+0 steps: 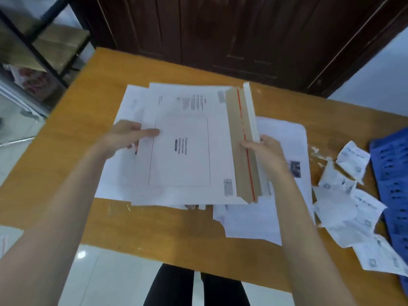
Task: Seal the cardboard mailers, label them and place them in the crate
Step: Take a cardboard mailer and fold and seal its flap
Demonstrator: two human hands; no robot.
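Observation:
A white cardboard mailer (187, 146) lies on top of a pile of other white mailers in the middle of the table. Its brown flap (239, 140) with a red tear strip runs along its right side, and the white flap edge stands raised. My left hand (125, 138) grips the mailer's left edge, thumb on top. My right hand (262, 151) holds the flap near its middle, fingers curled over it. A blue plastic crate (393, 184) sits at the table's right edge, partly out of view.
Crumpled white label backings and paper scraps (351, 204) lie between the pile and the crate. The wooden table (88, 102) stands before a dark wooden cabinet (242, 29). A metal shelf rack (39, 47) is at the left. Tiled floor shows below.

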